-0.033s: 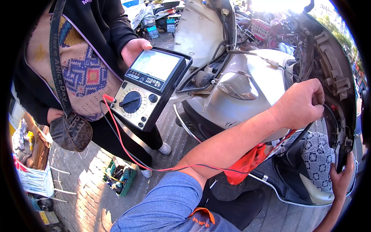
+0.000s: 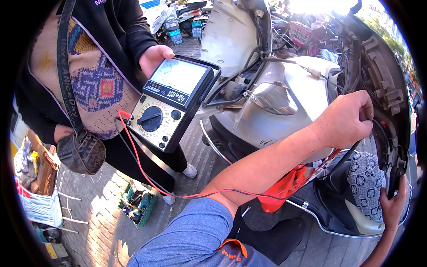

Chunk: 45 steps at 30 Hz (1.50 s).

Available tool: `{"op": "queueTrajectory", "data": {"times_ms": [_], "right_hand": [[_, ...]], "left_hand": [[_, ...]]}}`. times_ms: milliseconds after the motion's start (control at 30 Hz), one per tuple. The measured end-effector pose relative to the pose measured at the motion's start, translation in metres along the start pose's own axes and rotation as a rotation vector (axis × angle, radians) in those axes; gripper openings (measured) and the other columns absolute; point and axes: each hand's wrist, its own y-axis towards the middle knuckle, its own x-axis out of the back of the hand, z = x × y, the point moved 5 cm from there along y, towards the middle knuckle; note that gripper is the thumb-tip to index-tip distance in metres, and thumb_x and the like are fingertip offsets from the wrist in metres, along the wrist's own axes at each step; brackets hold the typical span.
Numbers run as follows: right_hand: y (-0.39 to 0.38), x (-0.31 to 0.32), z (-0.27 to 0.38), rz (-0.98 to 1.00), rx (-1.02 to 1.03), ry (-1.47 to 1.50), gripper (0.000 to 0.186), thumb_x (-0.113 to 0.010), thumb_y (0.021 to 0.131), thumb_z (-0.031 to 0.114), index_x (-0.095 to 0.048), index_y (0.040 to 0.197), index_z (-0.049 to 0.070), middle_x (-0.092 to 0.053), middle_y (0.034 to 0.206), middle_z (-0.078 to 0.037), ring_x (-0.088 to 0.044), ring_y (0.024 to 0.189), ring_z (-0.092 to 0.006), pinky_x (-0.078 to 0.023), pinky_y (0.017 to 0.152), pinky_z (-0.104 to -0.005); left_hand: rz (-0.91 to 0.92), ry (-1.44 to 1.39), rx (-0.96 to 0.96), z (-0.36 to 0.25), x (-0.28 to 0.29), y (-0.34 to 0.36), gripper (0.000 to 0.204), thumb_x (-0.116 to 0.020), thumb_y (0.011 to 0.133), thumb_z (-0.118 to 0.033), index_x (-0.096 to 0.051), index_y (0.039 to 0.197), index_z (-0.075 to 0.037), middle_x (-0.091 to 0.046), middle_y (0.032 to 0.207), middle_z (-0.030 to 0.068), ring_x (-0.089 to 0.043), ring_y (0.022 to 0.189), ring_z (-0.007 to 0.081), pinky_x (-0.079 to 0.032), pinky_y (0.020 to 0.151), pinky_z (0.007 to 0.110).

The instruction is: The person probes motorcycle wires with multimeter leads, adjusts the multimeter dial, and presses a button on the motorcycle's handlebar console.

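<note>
Two thin test leads, a red lead point(image 2: 240, 192) and a black lead point(image 2: 183, 196), are seen in the head view, both plugged in at the left edge of an analogue multimeter point(image 2: 175, 98). The multimeter is held up at a tilt by a co-worker's hand point(image 2: 156, 58) at its top corner. Below and to the right of it, the leads are draped across the wearer's left arm and run toward a red plastic bag point(image 2: 278, 196); beyond that, their ends cannot be traced with certainty.

Well to the right of the multimeter, past a silver scooter fairing point(image 2: 235, 127), the left hand point(image 2: 343, 119) is placed beside the inner side of a dark panel point(image 2: 396, 66). Its grip is drawn closed, fingers curled in a pinch, but whatever may be pinched is hidden. Farther right and lower than the multimeter, the right hand point(image 2: 393, 202) is set against the panel's lower end, near a flower-patterned cloth cover point(image 2: 367, 187); how far its grip is open cannot be told.

The step in hand is judged to be fine, close handling at the panel while the multimeter is presented for viewing. For the next move, a motionless left grip, a steadied panel and slack leads would be called for.
</note>
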Motion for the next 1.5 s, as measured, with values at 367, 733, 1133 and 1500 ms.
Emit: {"op": "queueTrajectory", "data": {"times_ms": [367, 733, 1133, 1500], "right_hand": [[-0.006, 0.001, 0.004, -0.028, -0.078, 0.148, 0.094, -0.084, 0.088, 0.008, -0.038, 0.170, 0.000, -0.056, 0.156, -0.026, -0.058, 0.144, -0.0396, -0.043, 0.124, -0.0473], [0.023, 0.029, 0.088, -0.046, -0.166, 0.492, 0.070, -0.087, 0.073, 0.013, -0.055, 0.135, 0.002, -0.063, 0.110, -0.013, -0.062, 0.102, -0.0256, -0.051, 0.097, -0.0375], [0.025, 0.034, 0.101, 0.055, -0.209, 0.570, 0.055, -0.086, 0.078, 0.017, -0.056, 0.123, 0.005, -0.064, 0.101, -0.013, -0.064, 0.092, -0.0244, -0.054, 0.090, -0.0359], [0.023, 0.036, 0.101, 0.067, -0.210, 0.546, 0.056, -0.086, 0.078, 0.017, -0.056, 0.124, 0.005, -0.067, 0.105, -0.014, -0.067, 0.095, -0.0273, -0.055, 0.093, -0.0374]], "left_hand": [[0.011, -0.017, 0.014, -0.011, 0.001, -0.003, 0.023, -0.078, 0.085, -0.011, -0.067, 0.100, 0.002, -0.070, 0.082, 0.0076, -0.066, 0.075, 0.0146, -0.055, 0.070, 0.033], [0.065, -0.141, 0.100, -0.005, -0.005, -0.002, 0.016, -0.073, 0.100, -0.009, -0.062, 0.110, -0.004, -0.077, 0.094, 0.0080, -0.069, 0.078, 0.0085, -0.054, 0.069, 0.023], [0.051, -0.092, 0.141, 0.007, -0.011, -0.004, 0.014, -0.073, 0.102, -0.012, -0.063, 0.111, -0.008, -0.080, 0.097, 0.0073, -0.071, 0.080, 0.0072, -0.051, 0.067, 0.021], [0.022, -0.088, 0.114, 0.005, -0.014, -0.006, 0.013, -0.071, 0.100, -0.009, -0.062, 0.109, -0.004, -0.079, 0.094, 0.0075, -0.067, 0.076, 0.0067, -0.051, 0.067, 0.023]]}}
